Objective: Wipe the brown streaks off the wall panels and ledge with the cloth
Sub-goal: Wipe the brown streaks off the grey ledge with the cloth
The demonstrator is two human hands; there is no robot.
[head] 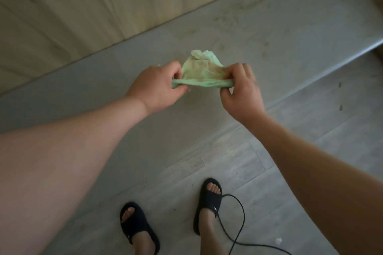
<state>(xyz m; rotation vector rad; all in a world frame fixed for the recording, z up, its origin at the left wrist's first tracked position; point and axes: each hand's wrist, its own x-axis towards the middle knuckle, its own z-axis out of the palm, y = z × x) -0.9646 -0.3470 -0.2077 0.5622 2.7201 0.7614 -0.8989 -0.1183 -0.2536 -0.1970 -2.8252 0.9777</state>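
Running across the upper left, the wall panels [62, 16] are met by the grey ledge [124, 80]. At centre, over the ledge, the stained green cloth [202, 74] is pinched taut between the curled left hand [157, 84] and right hand [240, 91]. Faint streaks [250, 5] are seen upper right.

Both bare forearms reach forward and down, converging toward the middle. The left hand [159, 84] shows its back, with fingers and thumb curled in and pinching 1 end of the cloth [202, 72]. The right hand [241, 91], wrist bent, pinches the other end between thumb and curled fingers. The 2 hands are level and apart.
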